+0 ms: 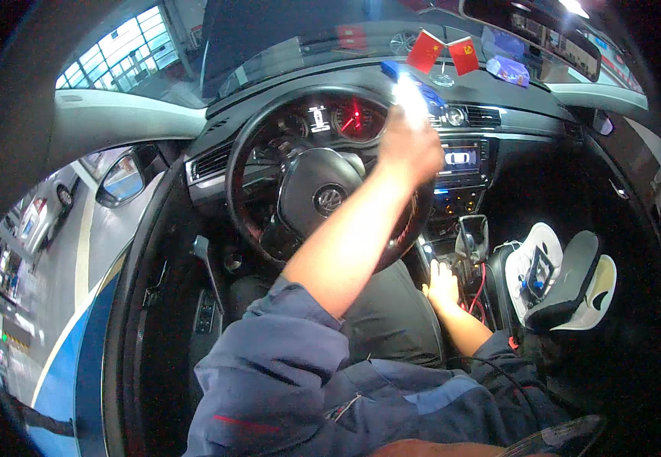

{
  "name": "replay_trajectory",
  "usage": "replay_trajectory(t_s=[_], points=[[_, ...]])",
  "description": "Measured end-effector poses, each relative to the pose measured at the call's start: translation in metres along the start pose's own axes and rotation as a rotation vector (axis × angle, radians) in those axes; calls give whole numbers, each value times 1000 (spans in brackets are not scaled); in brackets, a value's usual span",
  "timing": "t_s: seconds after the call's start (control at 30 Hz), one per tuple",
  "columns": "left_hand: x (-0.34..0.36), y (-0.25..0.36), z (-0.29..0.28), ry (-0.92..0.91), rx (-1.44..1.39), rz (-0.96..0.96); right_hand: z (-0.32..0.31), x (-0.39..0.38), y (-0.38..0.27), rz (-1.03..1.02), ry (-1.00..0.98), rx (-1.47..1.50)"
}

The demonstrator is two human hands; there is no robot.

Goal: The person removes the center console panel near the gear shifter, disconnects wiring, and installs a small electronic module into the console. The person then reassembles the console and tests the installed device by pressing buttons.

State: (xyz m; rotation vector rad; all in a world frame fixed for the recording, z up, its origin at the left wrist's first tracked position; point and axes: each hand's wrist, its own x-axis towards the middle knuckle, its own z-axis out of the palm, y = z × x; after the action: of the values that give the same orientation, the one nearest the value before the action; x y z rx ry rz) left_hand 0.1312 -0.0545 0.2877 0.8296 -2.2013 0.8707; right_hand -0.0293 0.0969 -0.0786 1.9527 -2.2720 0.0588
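My left arm reaches across the steering wheel (329, 199), and my left hand (412, 148) is raised near the dashboard's centre. Its fingers are closed around a glowing work light (410, 95); glare hides its exact shape, and blue surfaces show on both sides of the glare. Low on the centre console, my right hand (442, 288) lies beside the gear lever (470, 236) with fingers stretched out. No object shows in it. Red cables (481, 286) run just to its right.
Behind the wheel the instrument cluster (349, 122) is lit, as is the centre screen (461, 158). Two small red flags (443, 55) stand on the dashboard. On the passenger side lie white and black curved pieces (566, 282). The door mirror (123, 178) is at left.
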Motion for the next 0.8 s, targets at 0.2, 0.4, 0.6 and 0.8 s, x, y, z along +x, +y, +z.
replay_trajectory(t_s=[0.2, 0.4, 0.6, 0.8], points=[[-38, 45, 13, 67, -168, 165, 0, -2, 1, -4, 1, 2], [-69, 67, 13, 103, -282, 234, 9, -3, 4, 6, -7, 32], [-111, 85, 9, 5, -393, 290, 12, -4, 8, -16, -46, 0], [-137, 88, 1, -149, -449, 383, 15, -5, 10, -32, 6, 35]])
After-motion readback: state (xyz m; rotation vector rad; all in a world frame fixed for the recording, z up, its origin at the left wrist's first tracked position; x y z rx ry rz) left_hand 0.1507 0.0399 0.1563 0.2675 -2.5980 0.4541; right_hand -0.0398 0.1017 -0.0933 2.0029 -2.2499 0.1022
